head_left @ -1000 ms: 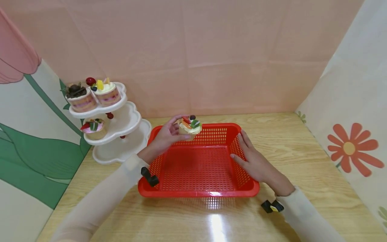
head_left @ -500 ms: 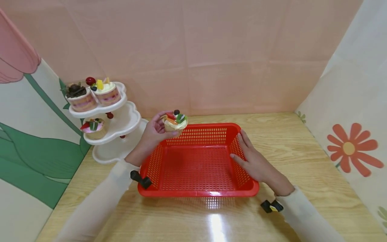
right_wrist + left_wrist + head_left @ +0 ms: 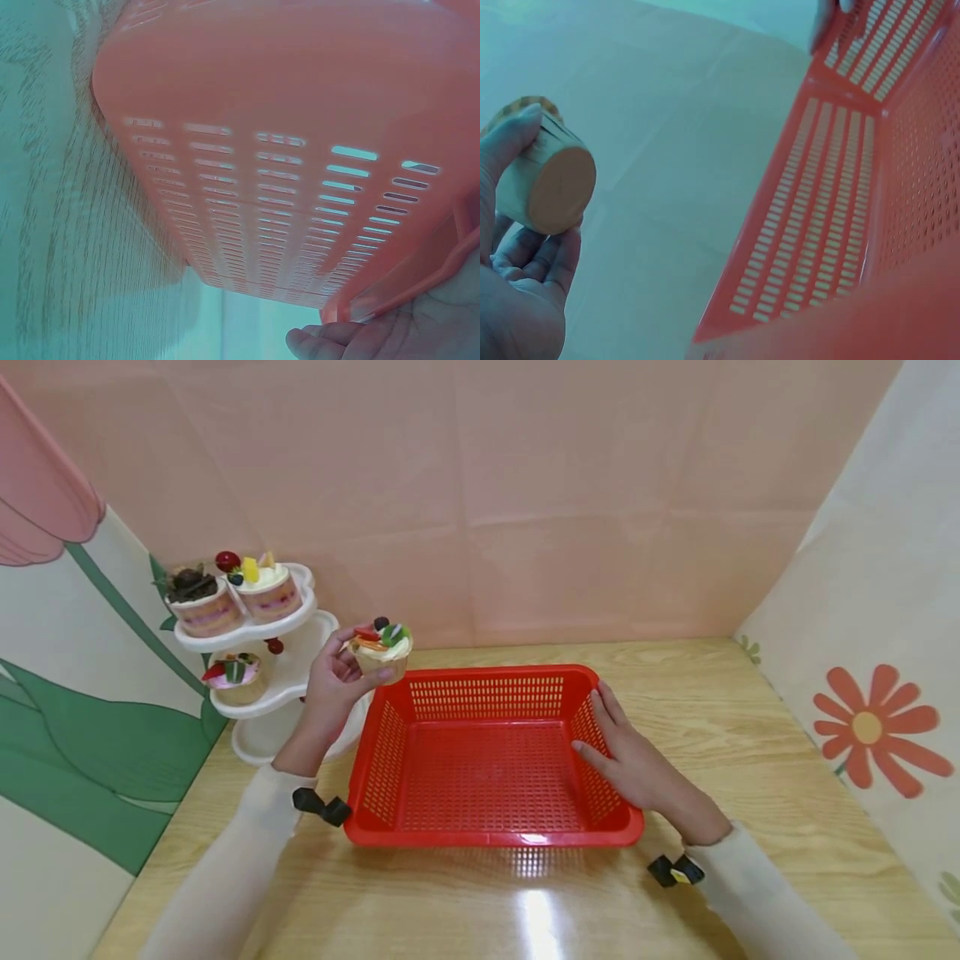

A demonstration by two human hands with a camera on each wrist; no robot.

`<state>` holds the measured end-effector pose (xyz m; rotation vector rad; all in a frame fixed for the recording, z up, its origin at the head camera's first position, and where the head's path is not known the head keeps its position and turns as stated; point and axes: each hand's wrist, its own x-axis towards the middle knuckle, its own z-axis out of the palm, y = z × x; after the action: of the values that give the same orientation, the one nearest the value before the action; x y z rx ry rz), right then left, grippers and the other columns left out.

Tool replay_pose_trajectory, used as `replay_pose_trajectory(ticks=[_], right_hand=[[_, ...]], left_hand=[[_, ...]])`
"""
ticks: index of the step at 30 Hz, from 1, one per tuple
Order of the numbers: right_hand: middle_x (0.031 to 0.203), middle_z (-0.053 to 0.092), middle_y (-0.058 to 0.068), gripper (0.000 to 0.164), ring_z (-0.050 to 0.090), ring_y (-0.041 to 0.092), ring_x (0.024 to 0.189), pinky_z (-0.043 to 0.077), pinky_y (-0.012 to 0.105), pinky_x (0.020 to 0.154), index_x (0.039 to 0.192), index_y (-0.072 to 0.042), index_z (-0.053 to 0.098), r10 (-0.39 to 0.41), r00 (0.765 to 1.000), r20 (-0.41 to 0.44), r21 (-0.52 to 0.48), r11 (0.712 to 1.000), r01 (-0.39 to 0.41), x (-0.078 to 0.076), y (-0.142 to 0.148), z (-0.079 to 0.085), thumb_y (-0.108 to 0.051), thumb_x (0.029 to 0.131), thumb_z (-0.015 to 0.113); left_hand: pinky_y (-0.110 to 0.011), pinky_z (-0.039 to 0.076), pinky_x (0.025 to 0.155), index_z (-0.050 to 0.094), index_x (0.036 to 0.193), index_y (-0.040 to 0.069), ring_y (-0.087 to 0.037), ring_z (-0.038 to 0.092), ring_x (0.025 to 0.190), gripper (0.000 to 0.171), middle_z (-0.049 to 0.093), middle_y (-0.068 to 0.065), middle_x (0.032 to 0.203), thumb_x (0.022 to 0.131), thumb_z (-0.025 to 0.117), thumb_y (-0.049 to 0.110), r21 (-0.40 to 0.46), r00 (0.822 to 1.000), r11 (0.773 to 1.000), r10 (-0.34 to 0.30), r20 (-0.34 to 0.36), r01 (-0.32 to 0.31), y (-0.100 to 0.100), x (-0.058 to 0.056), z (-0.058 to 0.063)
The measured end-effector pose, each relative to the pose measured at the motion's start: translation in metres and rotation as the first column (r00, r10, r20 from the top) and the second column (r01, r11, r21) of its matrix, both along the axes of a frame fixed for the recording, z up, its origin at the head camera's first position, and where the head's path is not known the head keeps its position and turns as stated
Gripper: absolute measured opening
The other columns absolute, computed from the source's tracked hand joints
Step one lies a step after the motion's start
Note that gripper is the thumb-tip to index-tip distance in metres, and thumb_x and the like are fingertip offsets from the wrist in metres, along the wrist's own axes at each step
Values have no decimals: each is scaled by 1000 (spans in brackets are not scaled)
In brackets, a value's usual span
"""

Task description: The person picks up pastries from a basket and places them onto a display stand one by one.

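My left hand (image 3: 330,689) holds a cupcake (image 3: 382,656) between thumb and fingers, beside the stand and above the back left corner of a red plastic basket (image 3: 495,840). White cream, a red berry, orange slices, a green leaf and a dark berry top the cupcake. In the left wrist view its pale cup and flat brown base (image 3: 562,191) face the camera, with the thumb on its side. My right hand (image 3: 633,764) grips the basket's right rim, thumb over the inner side. From the right wrist, its fingers (image 3: 330,341) show outside the basket wall.
At the left stands a white three-tier stand (image 3: 281,664). Its top tier bears a chocolate-topped cake (image 3: 201,606) and a fruit-topped cake (image 3: 270,593); a pink-cream cupcake (image 3: 236,681) sits on the middle tier. A pink backdrop (image 3: 525,568) rises behind the wooden table (image 3: 697,693).
My left hand has carried the cupcake leftward and slightly up, from over the basket toward the tiered stand. The right hand and basket have stayed in place.
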<state>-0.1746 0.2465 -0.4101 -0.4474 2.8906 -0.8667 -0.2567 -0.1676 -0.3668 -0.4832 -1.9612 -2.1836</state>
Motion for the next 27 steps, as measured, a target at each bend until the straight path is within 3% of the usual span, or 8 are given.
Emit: replay_pose_trajectory(ticks=[4,10,22,27], right_hand=[[169,-13,13,87,19,49,149,44,62,101,161,-3,-1,0,1000,3,-11,1000,0,1,0,0,-45,105,51],[169,-16,9,87,16,46,151,39,62,106,161,-3,-1,4,1000,-9,-3,1000,-4,0,-1,0,-43,105,51],[169,-16,10,87,15,47,150,42,62,103,161,-2,-1,4,1000,2,-6,1000,-4,1,-1,1,-42,105,52],[169,-16,9,87,14,47,151,40,63,105,161,-2,-1,7,1000,1,-9,1000,-7,0,0,1,-43,105,51]], left_hand=[[-24,53,92,53,134,5,-16,65,110,63,70,0,119,79,76,-17,10,994,995,102,-40,-102,-11,-3,-6],[-22,52,91,52,133,7,-15,66,107,64,69,0,119,78,81,-11,-7,969,972,235,-77,-236,-25,-6,-12],[-22,50,91,40,138,2,-15,61,108,77,63,-5,121,76,85,-6,-92,925,921,369,-95,-377,-42,-11,-29],[-22,48,94,39,137,1,-14,58,112,78,60,-10,127,75,86,-5,-111,888,882,449,-98,-458,-45,-12,-32]])
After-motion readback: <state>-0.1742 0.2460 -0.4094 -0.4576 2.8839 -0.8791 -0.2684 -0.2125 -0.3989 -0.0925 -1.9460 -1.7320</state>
